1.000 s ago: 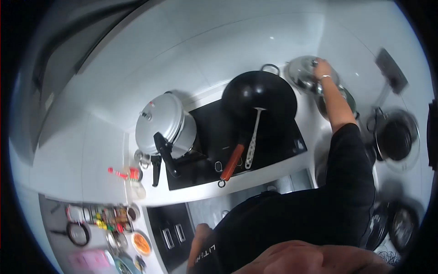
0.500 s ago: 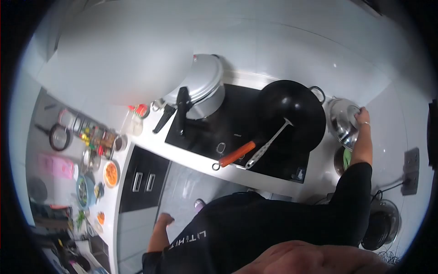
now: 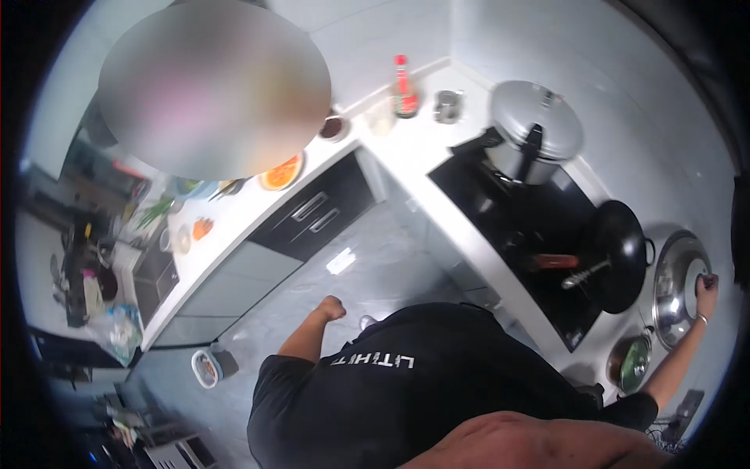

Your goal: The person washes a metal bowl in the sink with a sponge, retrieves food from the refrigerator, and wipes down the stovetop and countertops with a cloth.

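Note:
At the far right, my right hand (image 3: pixel 707 292) grips the knob of a large, shiny metal pot lid (image 3: pixel 666 301) near the wall. Below it on the counter is a small pot with a green inside (image 3: pixel 634 363). My left hand (image 3: pixel 333 308) hangs over the floor with its fingers curled in, holding nothing visible. The black wok (image 3: pixel 623 254) sits on the black cooktop (image 3: pixel 512 223), left of the lid. A slotted metal turner (image 3: pixel 584 275) and an orange-red handle (image 3: pixel 553 261) lie by the wok's near side.
A silver pressure cooker (image 3: pixel 539 117) stands at the back of the cooktop. A red-capped sauce bottle (image 3: pixel 405 98) is in the counter corner. On the left counter are a plate of orange food (image 3: pixel 281 172) and green onions (image 3: pixel 158 209). A small bin (image 3: pixel 207 369) stands on the floor.
My view has swung left, so the cooktop now appears farther right and more of the left counter and floor shows. My right hand stays on the lid's knob, and the lid now faces me more fully.

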Action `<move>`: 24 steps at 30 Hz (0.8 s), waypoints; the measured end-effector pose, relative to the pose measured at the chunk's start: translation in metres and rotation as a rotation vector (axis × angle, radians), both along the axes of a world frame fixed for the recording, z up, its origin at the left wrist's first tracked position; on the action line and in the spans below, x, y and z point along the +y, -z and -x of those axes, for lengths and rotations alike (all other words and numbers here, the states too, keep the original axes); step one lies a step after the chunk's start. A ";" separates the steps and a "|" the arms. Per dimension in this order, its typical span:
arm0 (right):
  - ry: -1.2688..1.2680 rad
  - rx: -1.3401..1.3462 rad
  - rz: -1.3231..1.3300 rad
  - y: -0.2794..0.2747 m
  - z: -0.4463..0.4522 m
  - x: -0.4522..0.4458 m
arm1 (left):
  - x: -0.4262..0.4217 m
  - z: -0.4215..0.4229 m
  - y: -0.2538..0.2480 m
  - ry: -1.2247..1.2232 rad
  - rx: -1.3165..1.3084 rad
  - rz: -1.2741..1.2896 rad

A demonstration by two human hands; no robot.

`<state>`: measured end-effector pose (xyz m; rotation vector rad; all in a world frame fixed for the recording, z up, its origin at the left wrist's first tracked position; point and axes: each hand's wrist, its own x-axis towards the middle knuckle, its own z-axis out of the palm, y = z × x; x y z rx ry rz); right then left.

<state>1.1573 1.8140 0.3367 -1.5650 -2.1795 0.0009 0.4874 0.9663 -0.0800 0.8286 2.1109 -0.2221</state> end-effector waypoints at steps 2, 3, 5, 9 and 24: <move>-0.217 0.098 -0.056 -0.026 0.072 -0.028 | -0.044 0.004 0.001 -0.250 -0.136 0.069; -0.321 0.147 -0.088 -0.036 0.113 -0.048 | -0.065 0.010 0.001 -0.370 -0.208 0.096; -0.519 0.226 -0.116 -0.058 0.216 -0.108 | -0.111 0.026 0.000 -0.274 -0.147 0.061; -0.785 0.343 0.076 -0.092 0.449 -0.292 | -0.201 0.061 0.013 -0.227 0.066 -0.122; -2.086 0.155 0.236 0.040 1.030 -0.821 | -0.340 0.049 -0.013 -1.421 -0.035 -0.623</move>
